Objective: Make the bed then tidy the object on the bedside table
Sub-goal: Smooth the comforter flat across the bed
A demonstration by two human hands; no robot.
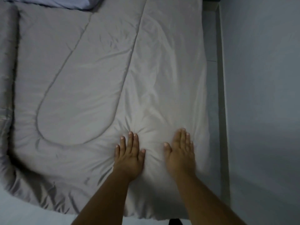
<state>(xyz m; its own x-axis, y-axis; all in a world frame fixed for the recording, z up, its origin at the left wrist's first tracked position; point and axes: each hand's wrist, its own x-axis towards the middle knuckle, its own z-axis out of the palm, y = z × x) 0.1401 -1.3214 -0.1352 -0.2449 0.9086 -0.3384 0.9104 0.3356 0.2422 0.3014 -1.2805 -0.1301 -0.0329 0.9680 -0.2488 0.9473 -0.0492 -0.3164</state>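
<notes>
The grey comforter [90,75] lies spread over the bed directly under and ahead of your hands, its near hem hanging just behind your wrists and its far end reaching toward the pale blue pillow [68,3] well beyond your fingertips. Your left hand [129,155] rests palm down on the fabric with the fingers straight and slightly fanned, gripping nothing; the cloth puckers into radiating creases just past its fingertips. Your right hand [180,153] lies flat beside it, a little apart, fingers together and extended, also holding nothing, and it looks blurred. Both forearms come in bare from the lower edge, roughly parallel. The comforter is smooth and faintly shiny, softly padded, with a stitched line forming a long rounded loop out to the left of your left hand and a second seam running diagonally ahead between your hands and the pillow. Far to the left, the comforter's edge rolls up into a thick, gathered ridge. Just right of your right hand the cover ends, and beside it run a narrow strip of pale frame [221,95] and then a plain bluish wall [263,78].
</notes>
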